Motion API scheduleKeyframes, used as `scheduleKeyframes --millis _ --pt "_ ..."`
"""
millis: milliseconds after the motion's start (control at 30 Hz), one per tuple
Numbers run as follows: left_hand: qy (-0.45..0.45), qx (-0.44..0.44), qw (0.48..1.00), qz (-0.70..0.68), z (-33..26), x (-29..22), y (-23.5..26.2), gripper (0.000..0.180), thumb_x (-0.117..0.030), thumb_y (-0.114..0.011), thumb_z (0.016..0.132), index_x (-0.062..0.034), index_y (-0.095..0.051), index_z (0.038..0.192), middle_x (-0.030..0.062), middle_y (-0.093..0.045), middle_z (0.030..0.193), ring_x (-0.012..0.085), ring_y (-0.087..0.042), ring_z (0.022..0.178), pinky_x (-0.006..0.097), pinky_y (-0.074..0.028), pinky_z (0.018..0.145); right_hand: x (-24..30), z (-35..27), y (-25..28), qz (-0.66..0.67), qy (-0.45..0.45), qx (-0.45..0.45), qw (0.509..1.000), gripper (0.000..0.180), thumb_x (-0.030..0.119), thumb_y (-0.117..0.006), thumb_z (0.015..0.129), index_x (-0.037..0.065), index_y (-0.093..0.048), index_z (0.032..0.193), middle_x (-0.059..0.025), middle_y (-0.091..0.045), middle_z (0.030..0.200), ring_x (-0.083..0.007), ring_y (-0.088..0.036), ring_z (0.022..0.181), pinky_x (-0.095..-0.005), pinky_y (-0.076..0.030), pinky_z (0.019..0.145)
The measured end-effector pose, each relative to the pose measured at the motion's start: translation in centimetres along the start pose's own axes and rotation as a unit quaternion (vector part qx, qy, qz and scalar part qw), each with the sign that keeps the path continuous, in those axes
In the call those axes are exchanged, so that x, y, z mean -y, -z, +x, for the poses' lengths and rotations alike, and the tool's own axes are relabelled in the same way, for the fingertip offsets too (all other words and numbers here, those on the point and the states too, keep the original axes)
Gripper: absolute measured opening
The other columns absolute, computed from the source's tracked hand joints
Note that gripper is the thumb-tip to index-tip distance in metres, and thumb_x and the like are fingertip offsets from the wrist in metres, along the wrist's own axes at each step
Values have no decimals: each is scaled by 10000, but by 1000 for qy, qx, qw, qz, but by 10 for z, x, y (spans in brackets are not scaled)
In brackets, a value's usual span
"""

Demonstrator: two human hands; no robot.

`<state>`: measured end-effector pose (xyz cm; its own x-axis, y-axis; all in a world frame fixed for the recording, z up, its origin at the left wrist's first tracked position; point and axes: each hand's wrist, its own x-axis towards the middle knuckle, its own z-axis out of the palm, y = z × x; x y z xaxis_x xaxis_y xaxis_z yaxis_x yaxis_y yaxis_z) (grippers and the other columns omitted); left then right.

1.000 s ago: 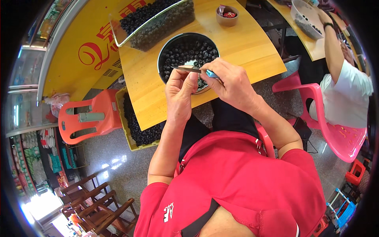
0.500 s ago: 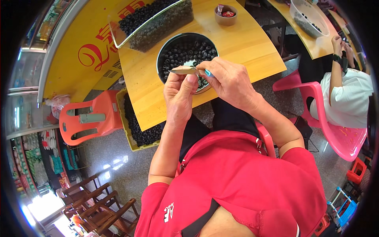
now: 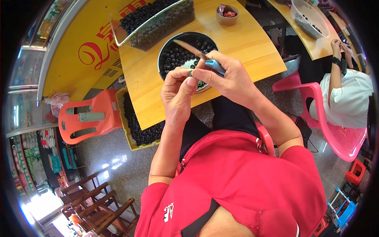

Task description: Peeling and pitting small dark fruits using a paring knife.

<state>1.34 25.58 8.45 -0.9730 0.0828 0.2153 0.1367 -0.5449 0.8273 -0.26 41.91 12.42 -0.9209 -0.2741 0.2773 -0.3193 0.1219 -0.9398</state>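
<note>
Knife [image 3: 199, 55] tip now raised to upper centre, right hand [image 3: 233, 81] fingers gripping it, left hand [image 3: 177, 93] fingers pinching small dark piece [image 3: 190, 73], bowl [image 3: 164, 53] on yellow counter [image 3: 244, 43], orange chair [image 3: 85, 122] left.

- Knife [image 3: 205, 59]: a small tool with a light-blue handle and a thin, brownish blade. The handle is gripped in the right hand [image 3: 231, 81]; the blade juts up and to the left beyond the fingers, tilted, over the bowl.
- Small dark round piece [image 3: 190, 73]: pinched at the fingertips of the left hand [image 3: 177, 93], touching the right hand's fingertips just below the knife handle. Its detail is too small to tell.
- Bowl [image 3: 164, 53]: round, dark, filled with small black round pieces, on the counter just beyond both hands.
</note>
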Motion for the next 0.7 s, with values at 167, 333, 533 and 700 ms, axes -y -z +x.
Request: scheduleKeyframes --millis 167,333,533,700 --pt "-21 26 999 43 1 1 2 130 -53 -645 884 -23 -593 999 13 -548 931 60 -488 738 192 -396 622 -6 0 1 99 -71 38 992 237 246 -635 922 10 -623 942 33 -551 782 -49 -497 736 -217 -418 655" --pt "24 29 999 14 0 1 1 144 -84 -630 898 -23 -574 1017 49 -575 946 82 -523 753 198 -409 623 -17 2 2 133 -85 24 987 264 270 -598 945 8 -626 965 25 -566 793 -44 -506 767 -207 -419 687" --pt "116 -30 986 -119 30 -9 28 198 -201 -485 960 -17 -555 977 118 -606 919 155 -534 703 255 -422 580 -27 -1 13 153 -75 -24 985 291 291 -574 957 7 -634 958 29 -568 777 -43 -506 746 -195 -406 668" --pt "112 -49 990 -70 67 -10 49 177 -178 -519 941 -13 -579 964 83 -602 828 126 -512 674 243 -402 570 -32 -5 24 145 -89 -46 984 279 296 -573 957 26 -645 941 51 -550 749 -11 -433 649 -170 -336 570"
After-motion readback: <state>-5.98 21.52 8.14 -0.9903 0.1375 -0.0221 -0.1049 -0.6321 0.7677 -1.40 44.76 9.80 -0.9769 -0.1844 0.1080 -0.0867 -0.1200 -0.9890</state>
